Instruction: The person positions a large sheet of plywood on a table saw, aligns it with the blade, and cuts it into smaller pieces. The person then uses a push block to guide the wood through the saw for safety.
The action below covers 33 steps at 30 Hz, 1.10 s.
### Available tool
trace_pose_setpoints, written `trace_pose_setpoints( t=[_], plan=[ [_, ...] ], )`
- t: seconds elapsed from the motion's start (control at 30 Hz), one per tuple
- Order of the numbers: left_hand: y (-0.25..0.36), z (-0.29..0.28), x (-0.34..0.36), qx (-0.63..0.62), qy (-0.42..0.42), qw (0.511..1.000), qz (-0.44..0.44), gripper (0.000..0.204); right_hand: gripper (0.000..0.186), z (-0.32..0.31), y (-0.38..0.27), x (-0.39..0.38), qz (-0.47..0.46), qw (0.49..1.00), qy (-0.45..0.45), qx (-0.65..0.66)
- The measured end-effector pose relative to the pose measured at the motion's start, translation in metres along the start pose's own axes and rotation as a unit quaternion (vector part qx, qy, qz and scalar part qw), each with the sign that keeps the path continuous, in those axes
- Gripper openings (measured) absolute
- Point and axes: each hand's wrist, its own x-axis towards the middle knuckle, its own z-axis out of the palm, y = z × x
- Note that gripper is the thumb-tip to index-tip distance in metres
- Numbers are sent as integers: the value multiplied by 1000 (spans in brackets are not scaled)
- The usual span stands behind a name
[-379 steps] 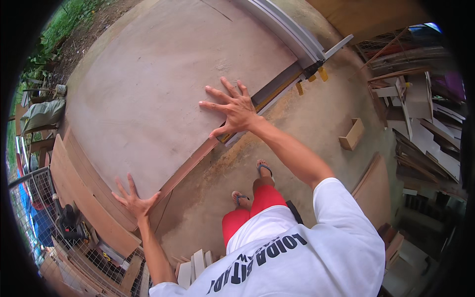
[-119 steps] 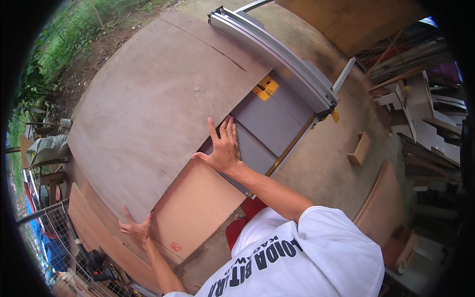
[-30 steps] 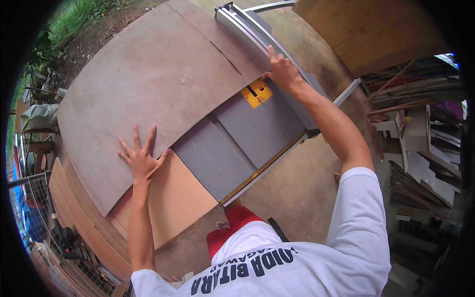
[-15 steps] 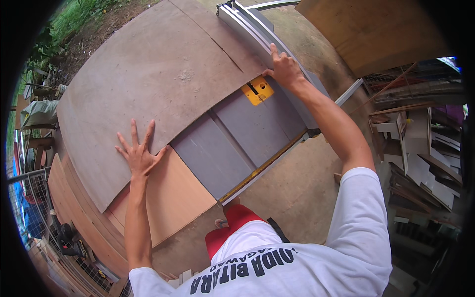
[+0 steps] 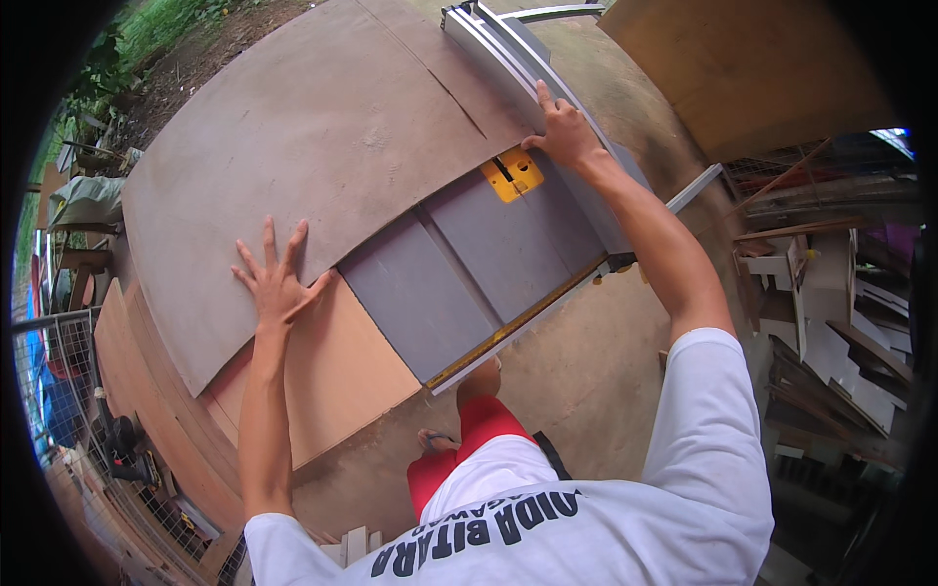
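My left hand (image 5: pixel 276 288) lies spread on the near edge of a large grey-brown sheet (image 5: pixel 293 137), beside the pale wooden board (image 5: pixel 347 381) beneath it. My right hand (image 5: pixel 562 127) is at the sheet's far right, against the long aluminium fence (image 5: pixel 489 44), index finger stretched along it, thumb out at the sheet's edge, other fingers partly curled. Below that hand the grey table-saw top (image 5: pixel 420 293) shows, with a yellow insert (image 5: pixel 511 176) beside the sheet's edge. A yellow scale rail (image 5: pixel 518 321) runs along the table's near side.
Plywood planks (image 5: pixel 147 391) and a wire mesh (image 5: pixel 54 342) are at left, with a black power tool (image 5: pixel 127 449). A large wooden panel (image 5: pixel 743 68) stands at upper right; piled offcuts (image 5: pixel 821 313) lie at right. My legs and feet are below, on concrete (image 5: pixel 596 391).
Since the oldest frame the sheet has moved away from me, uncovering saw top and pale board. My right hand moved up to the fence, my left inward. In the last second little changed.
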Motion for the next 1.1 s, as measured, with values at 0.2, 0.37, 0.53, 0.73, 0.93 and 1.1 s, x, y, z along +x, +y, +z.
trace_pose_setpoints(
  t=[0.2, 0.37, 0.53, 0.73, 0.93, 1.1],
  plan=[
    [63, 7, 32, -119, 53, 990, 47, 101, 115, -6, -11, 2, -8, 999, -29, 40],
    [108, -2, 44, -44, 20, 999, 7, 82, 115, -4, -9, -2, 21, 998, -36, 56],
    [117, -15, 45, -43, -7, 999, -12, 81, 116, -7, -13, -1, 31, 997, -39, 53],
    [115, -7, 48, -38, 21, 999, -5, 79, 117, -15, -20, 1, 43, 998, -48, 26],
    [113, -8, 50, -41, 34, 999, 2, 77, 117, -10, -14, 2, 29, 998, -27, 40],
    [113, -6, 50, -37, 41, 998, 6, 76, 115, -11, -14, -1, 40, 998, -28, 30]
  ],
)
